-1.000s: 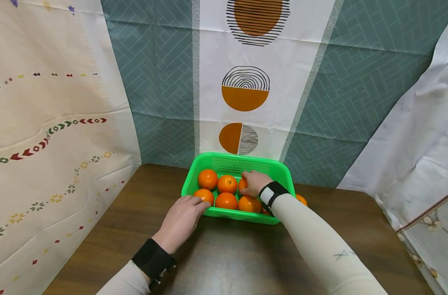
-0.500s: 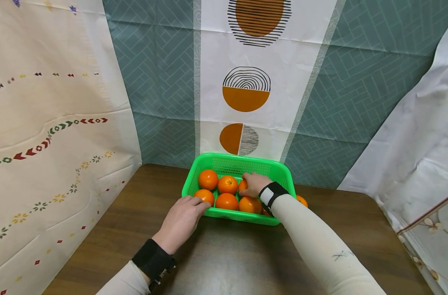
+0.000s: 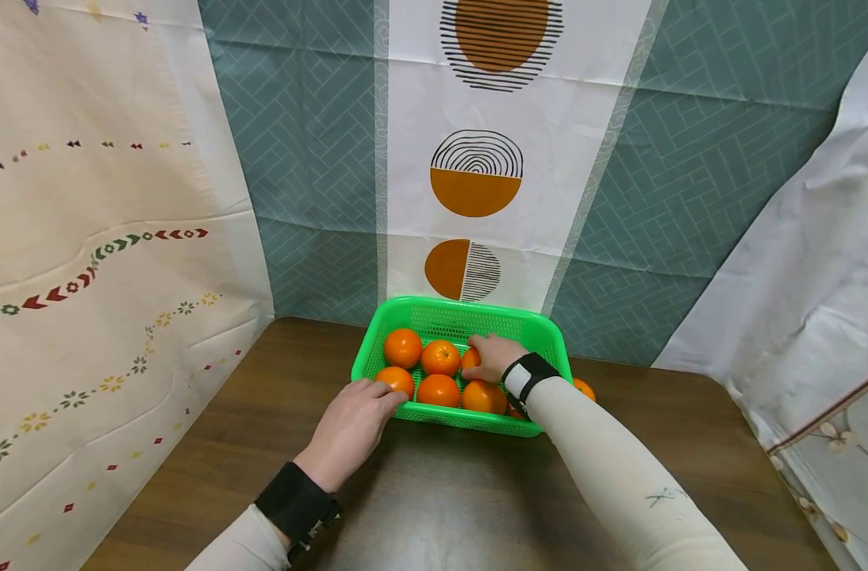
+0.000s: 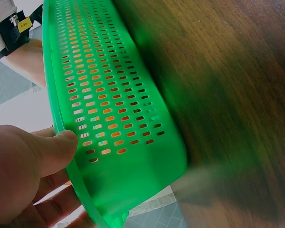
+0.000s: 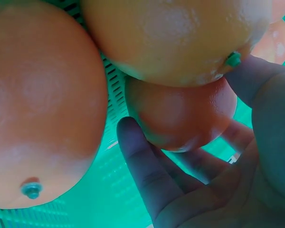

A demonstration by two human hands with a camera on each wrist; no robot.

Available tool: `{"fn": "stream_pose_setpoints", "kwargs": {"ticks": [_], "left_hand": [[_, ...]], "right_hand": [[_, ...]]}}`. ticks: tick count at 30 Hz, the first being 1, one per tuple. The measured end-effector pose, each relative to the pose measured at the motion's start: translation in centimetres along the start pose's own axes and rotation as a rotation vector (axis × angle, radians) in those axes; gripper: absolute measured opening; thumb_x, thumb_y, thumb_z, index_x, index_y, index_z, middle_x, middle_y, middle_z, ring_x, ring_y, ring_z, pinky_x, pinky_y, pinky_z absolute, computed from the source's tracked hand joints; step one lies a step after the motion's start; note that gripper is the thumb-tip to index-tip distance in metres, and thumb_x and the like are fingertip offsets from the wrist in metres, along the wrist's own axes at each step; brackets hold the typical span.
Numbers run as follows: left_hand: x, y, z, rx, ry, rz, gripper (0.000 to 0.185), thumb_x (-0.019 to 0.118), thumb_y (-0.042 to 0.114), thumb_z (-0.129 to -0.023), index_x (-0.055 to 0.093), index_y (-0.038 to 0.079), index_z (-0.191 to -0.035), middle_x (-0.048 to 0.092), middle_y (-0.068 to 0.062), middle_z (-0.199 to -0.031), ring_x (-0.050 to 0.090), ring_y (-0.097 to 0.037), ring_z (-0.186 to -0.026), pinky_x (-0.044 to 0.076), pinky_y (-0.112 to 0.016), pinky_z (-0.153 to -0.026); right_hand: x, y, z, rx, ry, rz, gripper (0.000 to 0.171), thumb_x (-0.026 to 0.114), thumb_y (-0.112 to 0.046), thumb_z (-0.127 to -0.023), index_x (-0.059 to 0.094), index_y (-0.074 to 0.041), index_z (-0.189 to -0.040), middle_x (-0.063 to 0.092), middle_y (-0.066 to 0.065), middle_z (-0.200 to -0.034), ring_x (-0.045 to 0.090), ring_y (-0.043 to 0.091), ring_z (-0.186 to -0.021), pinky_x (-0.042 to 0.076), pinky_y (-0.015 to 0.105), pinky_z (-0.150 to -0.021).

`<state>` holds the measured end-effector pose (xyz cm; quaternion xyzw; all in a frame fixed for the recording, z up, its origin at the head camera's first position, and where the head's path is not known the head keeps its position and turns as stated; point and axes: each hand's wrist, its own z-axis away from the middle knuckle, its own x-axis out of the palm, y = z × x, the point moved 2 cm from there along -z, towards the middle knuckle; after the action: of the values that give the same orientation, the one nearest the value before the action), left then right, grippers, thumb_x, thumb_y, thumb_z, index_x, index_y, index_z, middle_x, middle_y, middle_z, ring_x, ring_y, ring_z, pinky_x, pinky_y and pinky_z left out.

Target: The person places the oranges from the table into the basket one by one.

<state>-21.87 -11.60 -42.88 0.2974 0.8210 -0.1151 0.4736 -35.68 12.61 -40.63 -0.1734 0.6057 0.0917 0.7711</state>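
Observation:
A green plastic basket holds several oranges, among them an orange at the back left and an orange along the near side. My left hand grips the basket's near left rim, thumb outside on the wall and fingers on the inner side in the left wrist view. Inside the basket, my right hand holds an orange, fingers curled around its underside and thumb at its other side. That orange is partly covered by my hand in the head view. Larger-looking oranges crowd close to the right wrist camera.
The basket stands on a dark wooden table, close to the patterned curtain at the back. Another orange shows just outside the basket's right end, partly behind my right sleeve. Light cloths hang at the left and right.

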Motion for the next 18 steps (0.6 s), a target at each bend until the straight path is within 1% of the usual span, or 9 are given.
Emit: {"fn": "stream_pose_setpoints", "kwargs": {"ticks": [5, 13, 18], "left_hand": [[0.05, 0.01, 0.05, 0.003, 0.007, 0.0, 0.026, 0.082, 0.007, -0.085, 0.075, 0.015, -0.108, 0.065, 0.004, -0.093, 0.054, -0.018, -0.081, 0.049, -0.033, -0.077], [0.09, -0.01, 0.06, 0.018, 0.013, -0.016, 0.024, 0.079, 0.005, -0.087, 0.075, 0.016, -0.107, 0.064, 0.005, -0.092, 0.055, -0.017, -0.081, 0.049, -0.031, -0.076], [0.19, -0.05, 0.11, 0.025, 0.03, -0.016, 0.022, 0.079, 0.006, -0.087, 0.075, 0.015, -0.107, 0.064, 0.004, -0.091, 0.054, -0.017, -0.079, 0.048, -0.031, -0.074]], "right_hand": [[-0.19, -0.02, 0.19, -0.001, 0.002, 0.008, 0.065, 0.068, -0.045, -0.095, 0.049, -0.013, -0.148, 0.056, 0.019, -0.134, 0.061, 0.033, -0.106, 0.05, 0.046, -0.092], [-0.52, -0.11, 0.64, -0.021, 0.031, 0.044, 0.065, 0.068, -0.046, -0.095, 0.049, -0.012, -0.148, 0.056, 0.02, -0.134, 0.061, 0.033, -0.106, 0.051, 0.046, -0.091], [-0.53, 0.09, 0.51, -0.024, 0.042, 0.052, 0.065, 0.068, -0.046, -0.095, 0.049, -0.012, -0.147, 0.058, 0.019, -0.13, 0.062, 0.033, -0.102, 0.052, 0.045, -0.088]]}}
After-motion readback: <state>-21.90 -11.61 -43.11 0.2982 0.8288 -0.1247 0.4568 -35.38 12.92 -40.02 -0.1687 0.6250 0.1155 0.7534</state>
